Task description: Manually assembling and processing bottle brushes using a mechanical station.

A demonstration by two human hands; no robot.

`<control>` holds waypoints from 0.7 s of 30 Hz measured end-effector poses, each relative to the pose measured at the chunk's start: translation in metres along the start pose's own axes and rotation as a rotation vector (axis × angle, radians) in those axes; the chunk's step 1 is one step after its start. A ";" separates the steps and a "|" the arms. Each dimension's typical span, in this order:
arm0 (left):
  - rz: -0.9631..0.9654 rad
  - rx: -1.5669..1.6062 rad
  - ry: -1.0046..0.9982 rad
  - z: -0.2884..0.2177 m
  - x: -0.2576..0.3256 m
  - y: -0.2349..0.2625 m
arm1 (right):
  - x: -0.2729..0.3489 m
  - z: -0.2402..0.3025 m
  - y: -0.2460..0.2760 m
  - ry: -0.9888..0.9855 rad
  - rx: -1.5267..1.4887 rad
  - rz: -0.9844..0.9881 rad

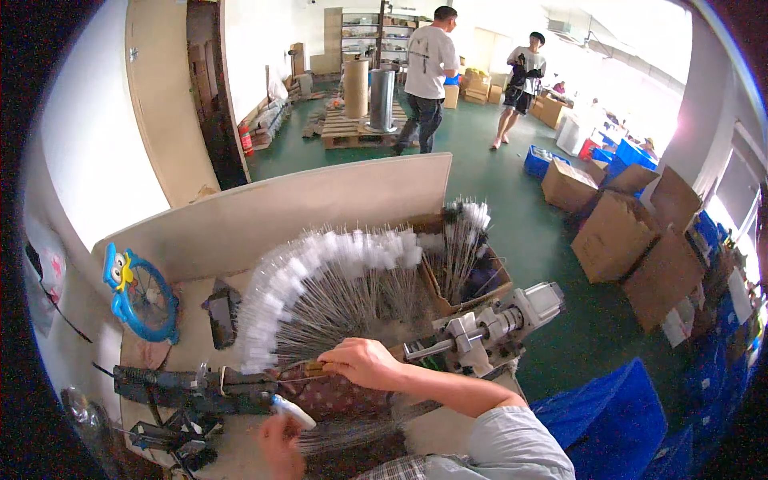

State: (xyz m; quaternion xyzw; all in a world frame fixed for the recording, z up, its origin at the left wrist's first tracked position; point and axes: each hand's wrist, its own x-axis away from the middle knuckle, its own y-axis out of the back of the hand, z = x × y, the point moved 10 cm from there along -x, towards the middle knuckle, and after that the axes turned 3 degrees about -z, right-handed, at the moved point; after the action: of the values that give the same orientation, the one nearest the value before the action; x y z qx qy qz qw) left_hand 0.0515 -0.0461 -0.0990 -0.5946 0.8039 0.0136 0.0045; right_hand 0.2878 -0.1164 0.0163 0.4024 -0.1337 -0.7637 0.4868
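My right hand [364, 365] reaches over the middle of the bench, its fingers closed on a small yellow-brown piece [316, 368] that looks like a handle. Low in the picture is my left hand [280, 448], smeared by motion. A white piece with a blue end [294, 411] is just above its fingers; whether the hand grips it I cannot make out. Beyond my hands, a wide fan of thin wire brushes with white bristle heads [320, 268] spreads over the bench. Many bare wire stems [352, 436] lie in front of me.
A motorised machine [488, 328] sits right of my hand, beside a cardboard box of brushes [496, 284]. Black clamp-like fittings [192, 388] and a blue toy-like wheel [148, 300] are at left. A board [280, 196] edges the bench. Two people [428, 68] stand beyond. Blue bins [604, 416] flank the right.
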 end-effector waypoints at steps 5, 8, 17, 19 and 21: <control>0.041 0.371 0.261 -0.019 -0.015 -0.092 | 0.012 -0.014 0.004 -0.077 0.030 0.081; 0.049 0.418 0.292 -0.007 -0.019 -0.108 | 0.014 -0.023 0.017 -0.095 -0.048 0.022; 0.201 0.257 0.198 -0.013 -0.014 -0.134 | 0.017 -0.037 0.014 -0.252 -0.315 0.167; 0.246 0.225 0.192 -0.012 -0.014 -0.136 | 0.023 -0.044 0.003 -0.387 -0.383 0.233; 0.103 0.353 0.232 -0.011 -0.015 -0.121 | 0.021 -0.031 0.006 -0.272 -0.301 0.212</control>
State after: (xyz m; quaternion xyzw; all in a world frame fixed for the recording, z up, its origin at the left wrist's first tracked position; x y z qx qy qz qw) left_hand 0.1721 -0.0673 -0.0894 -0.5403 0.8183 -0.1956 0.0150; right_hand 0.3101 -0.1317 -0.0102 0.2025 -0.1240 -0.7669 0.5963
